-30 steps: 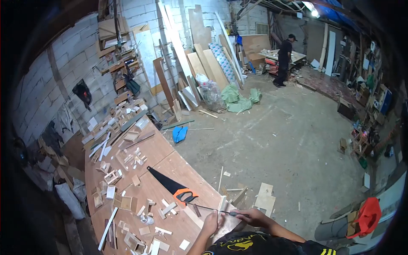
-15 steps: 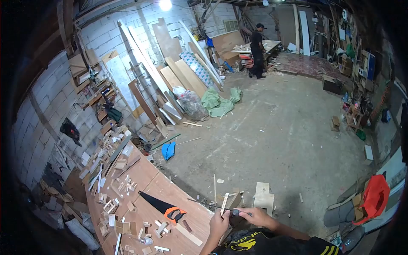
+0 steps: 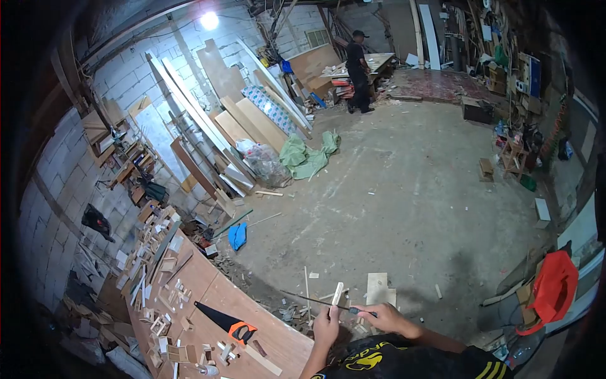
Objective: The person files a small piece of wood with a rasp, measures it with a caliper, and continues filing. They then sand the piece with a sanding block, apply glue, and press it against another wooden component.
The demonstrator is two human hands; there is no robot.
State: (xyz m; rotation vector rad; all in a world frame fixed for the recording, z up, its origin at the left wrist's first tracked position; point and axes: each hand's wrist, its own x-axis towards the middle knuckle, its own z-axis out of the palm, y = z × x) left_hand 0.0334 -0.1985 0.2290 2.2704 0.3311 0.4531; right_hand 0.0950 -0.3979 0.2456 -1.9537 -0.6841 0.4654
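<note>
Concrete floor [image 3: 391, 215] spreads out beyond the hands, reaching a block wall with boards [image 3: 255, 126] leaning on it. Near the left hand's fingertips, a pale wooden stick [image 3: 338, 293] stands roughly upright, pinched in the left hand [image 3: 326, 323]. Just beside it, the right hand [image 3: 390, 319] is wrapped around the dark handle of a thin file-like tool [image 3: 309, 298], whose shaft crosses the stick just above the left fingers and points away to the left; whether the two touch cannot be told. Left of the hands is a plywood-topped table [image 3: 284, 338], bearing a handsaw [image 3: 218, 317] with an orange-and-black handle and, nearer the left hand, a flat light strip [image 3: 265, 362]. Far ahead of both hands, another person [image 3: 358, 72] stands by a second table [image 3: 380, 62].
</note>
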